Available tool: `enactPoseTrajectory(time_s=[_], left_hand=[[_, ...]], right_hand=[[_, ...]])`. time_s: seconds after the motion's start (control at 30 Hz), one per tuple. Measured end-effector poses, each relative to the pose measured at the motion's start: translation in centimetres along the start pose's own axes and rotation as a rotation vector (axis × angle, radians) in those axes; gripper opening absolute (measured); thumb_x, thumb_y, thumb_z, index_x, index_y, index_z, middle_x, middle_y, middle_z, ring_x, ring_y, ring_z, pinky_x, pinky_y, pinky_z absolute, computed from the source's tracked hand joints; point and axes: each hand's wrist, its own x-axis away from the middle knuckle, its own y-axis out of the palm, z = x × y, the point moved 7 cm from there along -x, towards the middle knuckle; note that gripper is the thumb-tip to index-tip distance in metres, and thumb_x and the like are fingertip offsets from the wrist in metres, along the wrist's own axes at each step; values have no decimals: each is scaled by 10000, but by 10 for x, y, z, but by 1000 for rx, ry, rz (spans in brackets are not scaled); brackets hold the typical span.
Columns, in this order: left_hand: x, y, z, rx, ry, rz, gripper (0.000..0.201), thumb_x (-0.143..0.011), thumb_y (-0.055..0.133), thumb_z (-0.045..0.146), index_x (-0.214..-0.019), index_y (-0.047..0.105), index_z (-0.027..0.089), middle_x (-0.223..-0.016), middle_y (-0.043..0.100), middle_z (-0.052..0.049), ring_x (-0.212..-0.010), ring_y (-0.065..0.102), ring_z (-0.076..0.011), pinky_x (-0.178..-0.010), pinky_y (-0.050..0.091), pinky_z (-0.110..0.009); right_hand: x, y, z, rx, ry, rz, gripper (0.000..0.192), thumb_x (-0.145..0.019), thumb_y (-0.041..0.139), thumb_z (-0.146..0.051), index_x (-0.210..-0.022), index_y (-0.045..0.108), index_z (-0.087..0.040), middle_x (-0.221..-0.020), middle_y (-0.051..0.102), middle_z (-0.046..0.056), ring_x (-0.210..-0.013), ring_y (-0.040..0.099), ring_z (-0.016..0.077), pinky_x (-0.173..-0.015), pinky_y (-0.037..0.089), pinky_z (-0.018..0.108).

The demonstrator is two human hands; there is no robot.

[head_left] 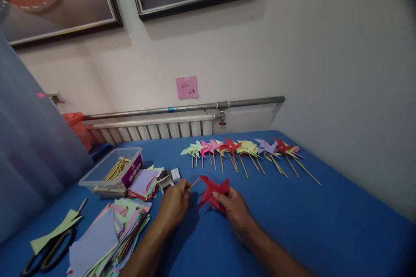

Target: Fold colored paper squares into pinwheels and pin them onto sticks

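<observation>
Between the thumb and fingers of my right hand [236, 210] is a red paper pinwheel [208, 194], its four folded blades facing up and the thumb at its centre. My left hand [177, 201] is closed around a thin wooden stick [195, 182], whose tip points toward the pinwheel. A small gap separates stick and pinwheel. Just left of my left hand stand an open small box [165, 180] and a small white block-like box [175, 175]. The contents of the open box are too dark to make out.
Finished pinwheels [247, 148] on sticks lie in a row at the back. To the left are a plastic tub [89, 177] with wooden sticks, coloured paper sheets [94, 238], smaller paper squares [144, 181] and black-handled scissors [60, 246] under green paper. Blue cloth [276, 233] covers the table.
</observation>
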Motion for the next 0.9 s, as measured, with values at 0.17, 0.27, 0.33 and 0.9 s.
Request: enactPoseTrajectory(time_s=[0.17, 0.27, 0.33, 0.9], left_hand=[[0, 1, -3, 13, 21, 1, 229, -1024, 549, 171, -927, 748, 229, -919, 780, -46, -886, 700, -210, -745, 348, -276], [1, 3, -1, 8, -4, 7, 232, -1028, 554, 202, -943, 768, 234, -876, 776, -53, -842, 698, -219, -720, 330, -287], [1, 4, 1, 20, -23, 10, 221, -1025, 566, 218, -927, 764, 231, -835, 760, -55, -809, 687, -221, -701, 318, -291], [9, 24, 15, 557, -6, -179, 172, -865, 571, 269, -703, 613, 229, -635, 512, 33, -619, 413, -167, -609, 304, -287]], right_hand=[[1, 2, -4, 25, -1, -3, 348, -685, 939, -473, -790, 721, -222, -624, 652, -26, -592, 533, 162, -613, 428, 307], [1, 5, -5, 41, 10, -24, 337, -695, 926, -465, -767, 694, -231, -613, 628, -37, -581, 520, 154, -612, 420, 306], [1, 6, -5, 53, 13, -36, 345, -701, 916, -477, -757, 679, -233, -607, 618, -37, -574, 504, 152, -608, 406, 309], [0, 4, -1, 50, 34, -37, 402, -657, 958, -486, -800, 702, -211, -626, 642, -47, -573, 517, 136, -600, 409, 288]])
